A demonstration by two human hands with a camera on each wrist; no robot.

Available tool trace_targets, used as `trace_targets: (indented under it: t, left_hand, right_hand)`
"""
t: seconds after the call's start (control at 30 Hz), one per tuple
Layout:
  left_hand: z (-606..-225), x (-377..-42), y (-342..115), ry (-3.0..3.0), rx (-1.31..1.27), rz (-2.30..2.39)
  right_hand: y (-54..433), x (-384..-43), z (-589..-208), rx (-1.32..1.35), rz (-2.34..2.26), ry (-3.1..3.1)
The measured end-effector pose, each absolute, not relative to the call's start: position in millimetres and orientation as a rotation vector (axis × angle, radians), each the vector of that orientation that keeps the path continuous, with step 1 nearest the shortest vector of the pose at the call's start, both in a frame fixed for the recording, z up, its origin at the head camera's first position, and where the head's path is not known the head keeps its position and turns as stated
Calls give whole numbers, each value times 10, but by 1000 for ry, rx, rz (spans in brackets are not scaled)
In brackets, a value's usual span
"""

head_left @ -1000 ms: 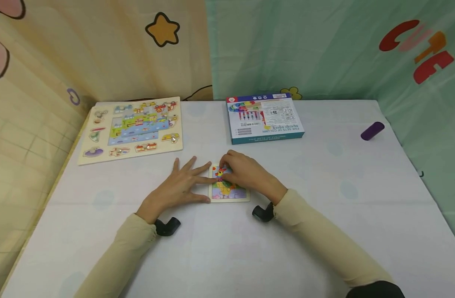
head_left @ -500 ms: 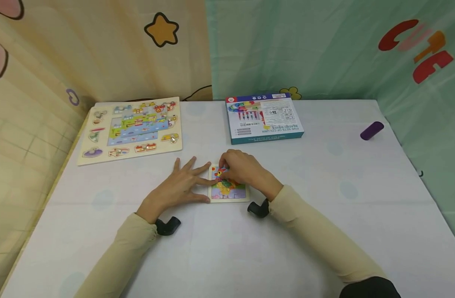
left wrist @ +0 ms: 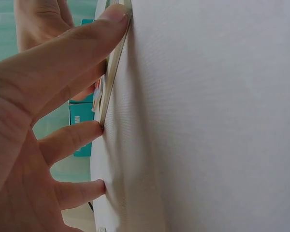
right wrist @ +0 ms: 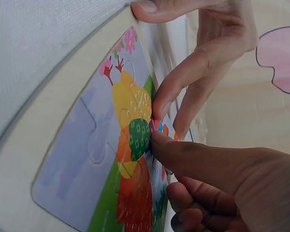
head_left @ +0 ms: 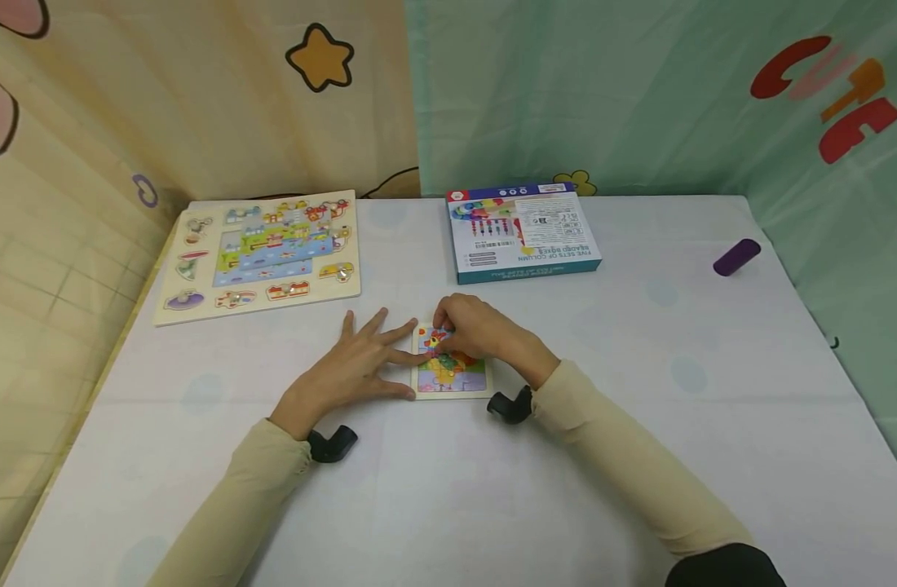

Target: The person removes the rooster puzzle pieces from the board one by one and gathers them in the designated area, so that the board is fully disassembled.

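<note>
A small jigsaw puzzle [head_left: 448,380] in a pale tray frame lies flat mid-table, with a rooster picture on it. My left hand [head_left: 356,367] has its fingers spread; the thumb and other fingertips touch the frame's left side, and the index finger reaches over the picture. From the upper right, my right hand [head_left: 478,330] curls over the puzzle. Its thumb [right wrist: 183,154] and index finger pinch the puzzle piece [head_left: 435,338] with the rooster's head, at the upper left. In the right wrist view the thumb hides part of that piece; the other right fingers are tucked in.
A larger wooden puzzle board [head_left: 170,273] with picture pieces and sheets on it stands at the back left. Behind the small puzzle lies a flat box [head_left: 525,236]. A purple cylinder [head_left: 737,258] lies far right. Curtains [head_left: 566,90] line the back and sides.
My right wrist has shifted slightly left, while its fingertips stay at the puzzle's upper left. The left hand and the puzzle frame have kept their places.
</note>
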State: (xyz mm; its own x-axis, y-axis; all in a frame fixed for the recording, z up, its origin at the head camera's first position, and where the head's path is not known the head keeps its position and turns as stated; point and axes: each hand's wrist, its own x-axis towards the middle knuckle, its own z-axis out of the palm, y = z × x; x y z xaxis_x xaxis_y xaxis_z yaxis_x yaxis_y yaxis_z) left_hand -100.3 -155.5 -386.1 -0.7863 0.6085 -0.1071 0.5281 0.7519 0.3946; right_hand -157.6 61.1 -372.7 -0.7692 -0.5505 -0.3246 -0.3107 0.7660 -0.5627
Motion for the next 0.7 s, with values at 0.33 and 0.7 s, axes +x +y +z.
trace_targets:
  t: [0.33,0.7]
  left_hand:
    - [-3849,-997,-1561,2728,900,511]
    - [-3849,-1003,-1554,2724,902,511]
  right_hand:
    - [642,-1597,-3792,-757,-778,2475]
    - [699,-1610,-3829,-792,-981,2427]
